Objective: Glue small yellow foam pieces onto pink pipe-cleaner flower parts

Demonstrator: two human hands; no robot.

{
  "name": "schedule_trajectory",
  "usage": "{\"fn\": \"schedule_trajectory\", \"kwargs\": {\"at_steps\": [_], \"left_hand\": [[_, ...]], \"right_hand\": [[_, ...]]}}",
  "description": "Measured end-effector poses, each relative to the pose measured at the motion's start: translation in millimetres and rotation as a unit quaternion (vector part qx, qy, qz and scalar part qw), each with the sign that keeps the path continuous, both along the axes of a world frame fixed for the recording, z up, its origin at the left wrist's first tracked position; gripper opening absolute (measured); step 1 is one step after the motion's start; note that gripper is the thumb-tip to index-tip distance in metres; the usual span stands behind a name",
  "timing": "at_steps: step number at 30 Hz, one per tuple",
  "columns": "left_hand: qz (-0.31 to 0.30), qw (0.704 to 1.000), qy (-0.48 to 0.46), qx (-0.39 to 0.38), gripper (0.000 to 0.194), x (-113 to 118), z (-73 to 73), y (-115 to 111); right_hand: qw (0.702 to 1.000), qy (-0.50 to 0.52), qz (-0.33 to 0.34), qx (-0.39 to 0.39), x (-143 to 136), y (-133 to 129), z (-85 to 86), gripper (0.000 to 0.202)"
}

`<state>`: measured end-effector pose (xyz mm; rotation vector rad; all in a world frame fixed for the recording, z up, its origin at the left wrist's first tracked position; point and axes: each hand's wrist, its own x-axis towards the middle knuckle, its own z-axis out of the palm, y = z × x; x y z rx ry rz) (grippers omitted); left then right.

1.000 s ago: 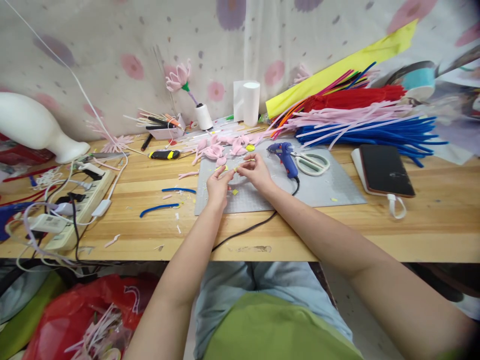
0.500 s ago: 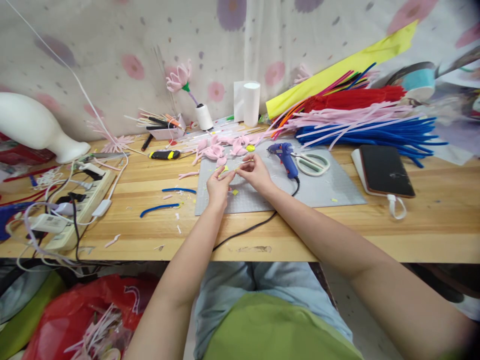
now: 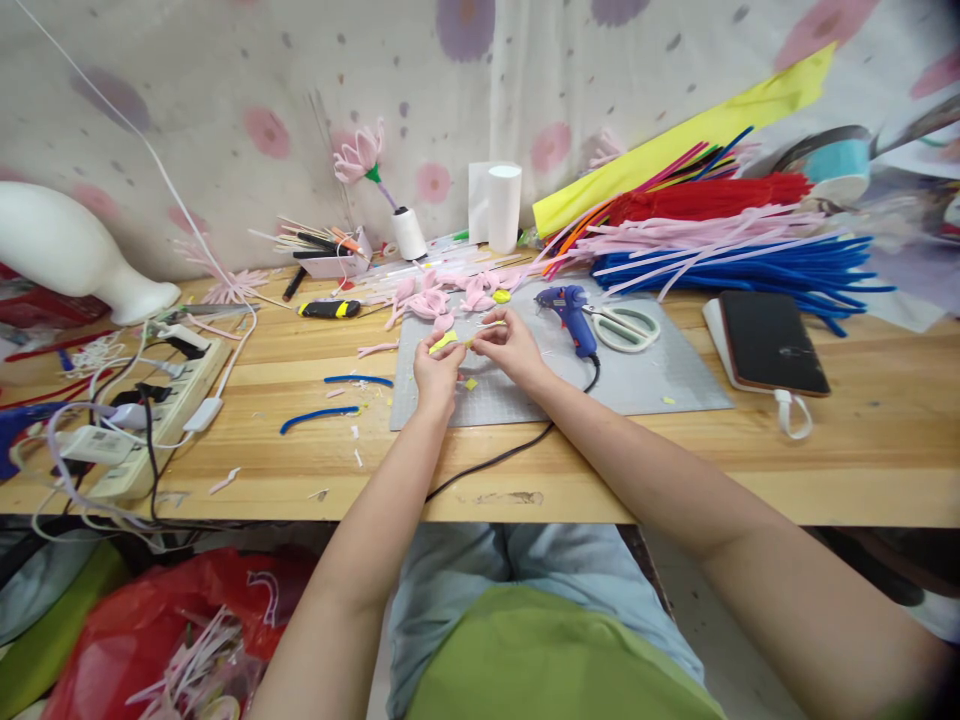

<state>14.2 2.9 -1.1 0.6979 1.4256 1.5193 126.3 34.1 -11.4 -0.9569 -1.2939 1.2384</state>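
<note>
My left hand (image 3: 436, 375) is closed, with a yellow strip (image 3: 444, 341) between thumb and fingers. Close beside it, my right hand (image 3: 514, 350) is pinched, its fingertips almost meeting the left ones; a tiny yellowish bit shows there, too small to name. Both hands are over a grey cutting mat (image 3: 517, 400). Just beyond them lie pink pipe-cleaner petals (image 3: 429, 303) and a small yellow piece (image 3: 501, 297). A blue glue gun (image 3: 574, 325) rests right of my right hand, against green-white scissors (image 3: 628, 330). One yellow scrap (image 3: 471, 384) lies below my fingers.
Bundles of blue (image 3: 720, 270) and red pipe cleaners (image 3: 705, 198) lie at the back right, above a dark phone-like device (image 3: 776, 340). A yellow-black utility knife (image 3: 328, 310) and two blue pipe-cleaner pieces (image 3: 358, 380) are on the left. A power strip (image 3: 165, 430) with tangled cables stands farther left.
The yellow strip in my left hand has turned and shows more of its face. My right hand has barely shifted; the things on the table stay as they were.
</note>
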Motion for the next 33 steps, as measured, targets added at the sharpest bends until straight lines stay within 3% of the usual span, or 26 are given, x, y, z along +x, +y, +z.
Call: {"fn": "schedule_trajectory", "kwargs": {"at_steps": [8,13,20,30,33], "left_hand": [[0.045,0.997,-0.058,0.011,0.052,3.2,1.8,3.7],[0.028,0.992,-0.117,0.023,0.051,6.7,2.7,5.1],[0.011,0.993,-0.115,0.019,0.053,5.9,8.8,-0.8],[-0.017,0.996,-0.083,0.021,0.059,5.2,4.3,-0.6],[0.0,0.997,-0.072,0.018,0.059,5.4,5.1,-0.9]], "right_hand": [[0.998,0.042,0.028,-0.029,-2.1,0.1,-0.1,0.042],[0.996,0.06,0.042,-0.049,-6.5,-0.2,-1.0,0.044],[0.994,0.083,0.038,-0.068,-2.8,1.4,-3.0,0.044],[0.975,0.12,0.129,-0.136,6.3,1.4,-1.1,0.042],[0.977,0.117,0.118,-0.133,8.0,0.7,3.4,0.037]]}}
